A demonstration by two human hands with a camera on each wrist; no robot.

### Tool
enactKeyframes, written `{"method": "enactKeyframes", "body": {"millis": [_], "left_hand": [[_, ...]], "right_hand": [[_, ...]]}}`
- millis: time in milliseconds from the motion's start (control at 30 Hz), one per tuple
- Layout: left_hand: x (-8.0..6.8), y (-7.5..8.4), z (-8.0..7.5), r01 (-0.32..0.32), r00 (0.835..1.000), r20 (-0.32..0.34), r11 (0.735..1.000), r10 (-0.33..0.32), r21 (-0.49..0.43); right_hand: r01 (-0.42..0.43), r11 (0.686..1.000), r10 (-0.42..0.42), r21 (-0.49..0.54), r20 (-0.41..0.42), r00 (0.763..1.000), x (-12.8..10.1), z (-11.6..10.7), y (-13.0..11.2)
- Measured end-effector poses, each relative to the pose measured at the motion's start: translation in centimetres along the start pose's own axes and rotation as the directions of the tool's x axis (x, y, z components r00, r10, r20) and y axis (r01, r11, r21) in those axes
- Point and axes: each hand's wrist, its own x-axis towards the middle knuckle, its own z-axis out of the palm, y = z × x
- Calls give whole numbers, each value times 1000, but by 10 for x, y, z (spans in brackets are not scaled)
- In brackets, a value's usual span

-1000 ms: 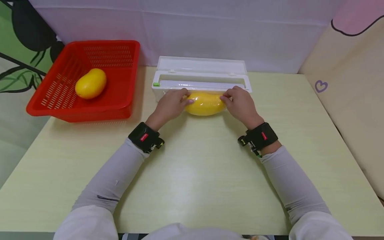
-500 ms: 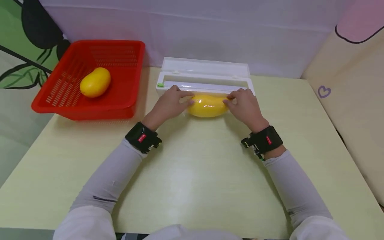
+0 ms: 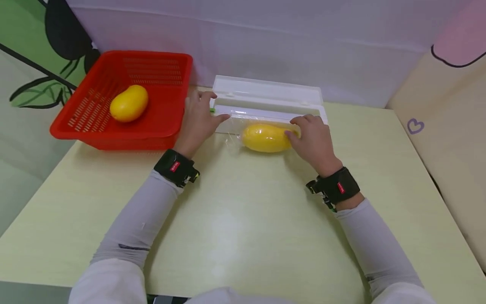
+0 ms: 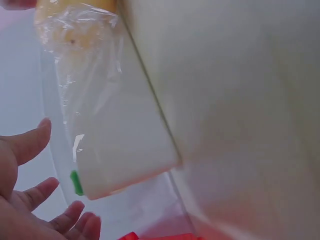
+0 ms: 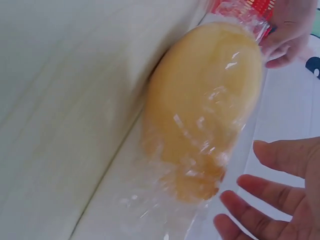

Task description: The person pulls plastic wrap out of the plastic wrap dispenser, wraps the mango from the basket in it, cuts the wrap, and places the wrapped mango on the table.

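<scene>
Pale table (image 3: 243,219) below, lilac backdrop (image 3: 265,46) at twelve o'clock, cream wall (image 3: 436,164) with its purple heart (image 3: 415,126) at two. Red basket (image 3: 125,142) at ten, another mango (image 3: 129,103) inside; white box (image 3: 265,101) at twelve. And here's the wrapped mango (image 3: 265,138) in clear film (image 3: 233,128), right at the right hand's (image 3: 314,141) nine o'clock, just beside its parted fingers! For the left hand (image 3: 195,120), spread wide, it's just past three, well apart.

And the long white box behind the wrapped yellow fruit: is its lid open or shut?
Open. In the head view, its lid is tipped back along the far side, leaving the recess inside the box uncovered.
</scene>
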Motion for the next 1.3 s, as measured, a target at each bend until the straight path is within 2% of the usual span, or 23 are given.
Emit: {"method": "enactKeyframes", "body": {"millis": [133, 233, 333, 467, 633, 767, 900, 1033, 1167, 1300], "left_hand": [[6, -8, 4, 7, 1000, 16, 999, -6, -36], [8, -13, 7, 26, 1000, 19, 997, -24, -67], [9, -16, 10, 62, 998, 32, 991, -59, -118], [5, -18, 16, 105, 994, 61, 973, -94, -207], [-1, -21, 24, 104, 994, 62, 971, -93, -214], [2, -18, 31, 97, 994, 72, 984, -87, -151], [5, -10, 37, 41, 996, 81, 994, -33, -98], [7, -4, 39, -10, 998, 59, 993, 17, -119], [6, 0, 39, -19, 1000, 16, 987, 22, -158], [6, 1, 37, -16, 1000, -1, 986, 16, -167]], "right_hand": [[85, 994, -88, 68, 32, 996, 8, 0, -16], [178, 976, -188, 124, 72, 980, 22, 1, -30], [255, 952, -276, 169, 119, 954, 38, -1, -46], [343, 923, -371, 177, 164, 914, 60, -2, -66], [428, 891, -453, 153, 222, 864, 87, -1, -88], [456, 884, -466, 103, 272, 842, 104, 1, -96], [458, 888, -441, 42, 356, 824, 113, 6, -97], [472, 881, -431, 3, 414, 802, 117, 13, -98], [491, 871, -438, -24, 415, 797, 119, 19, -101], [487, 872, -432, -42, 401, 808, 119, 27, -101]]}}
